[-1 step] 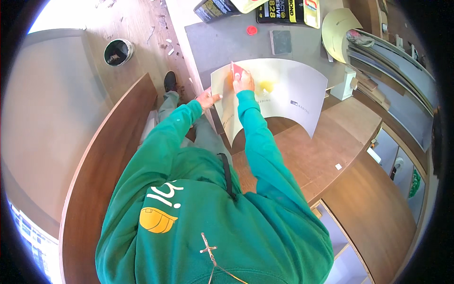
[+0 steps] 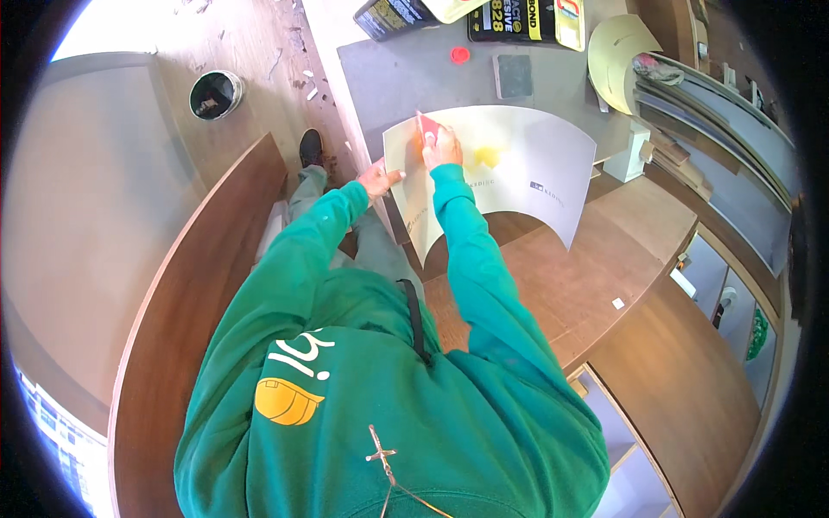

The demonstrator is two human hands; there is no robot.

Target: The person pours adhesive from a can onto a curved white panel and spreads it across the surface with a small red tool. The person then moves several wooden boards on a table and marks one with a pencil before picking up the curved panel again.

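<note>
A white, curved-looking sheet (image 2: 553, 155) with printed marks lies across the workbench's near edge and hangs past it. My right hand (image 2: 444, 148) is closed round a flat red spreader (image 2: 427, 127), its edge against the sheet's upper left part. Yellow-orange adhesive is smeared under and beside the spreader, and a thicker yellow blob (image 2: 488, 156) sits to the right of my hand. At the sheet's left edge, my left hand (image 2: 378, 181) grips it, thumb on top; the other fingers are partly hidden.
Two black-and-yellow containers (image 2: 518, 22) stand at the bench's far side, near a red cap (image 2: 459, 55) and a dark square block (image 2: 513, 77). A bucket (image 2: 216, 95) is on the littered floor. A brown panel (image 2: 199, 268) rises at my left; stacked boards (image 2: 717, 129) lie right.
My right hand and the red spreader have shifted slightly left. The sheet has moved a touch the same way; my left hand stays at its edge.
</note>
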